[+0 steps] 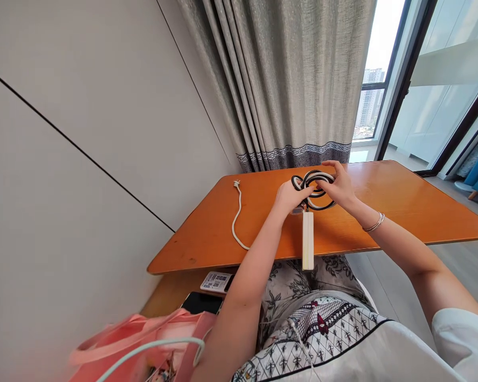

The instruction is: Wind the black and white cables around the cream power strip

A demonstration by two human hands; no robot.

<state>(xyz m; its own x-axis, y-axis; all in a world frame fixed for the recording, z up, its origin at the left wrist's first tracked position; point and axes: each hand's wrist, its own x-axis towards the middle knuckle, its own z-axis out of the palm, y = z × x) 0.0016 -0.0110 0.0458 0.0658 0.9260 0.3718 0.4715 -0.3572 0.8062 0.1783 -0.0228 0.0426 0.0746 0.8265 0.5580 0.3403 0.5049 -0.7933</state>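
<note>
Desk: What are the hands doing above the orange-brown table (398, 196)?

Photographer: Just right of the frame's center, the left hand (290, 199) is clasping a coil of black and white cable (322, 206), its thumb pressing across the loops. The right hand (340, 185) is meeting the coil from the other side, thumb touching the loops and index finger reaching out above them. How firmly those fingers are closing, I cannot tell.

Desk: And the pale bar below?

Photographer: A white rectangular block (308, 241) is hanging upright beneath the coil, its lower end showing past the table's near edge.

Desk: What is lying left of center?

Photographer: A white cord (233, 225) is curving along the tabletop, its plug (236, 183) resting near the far edge. Toward the lower left, a dark slab (201, 303) and a white printed item (215, 281) are sitting close together, with a pink bag (115, 339) filling the corner.

Desk: Backdrop?

Photographer: A gray curtain (302, 79) is hanging at the top center; a window (370, 106) is letting in daylight at the upper right.
</note>
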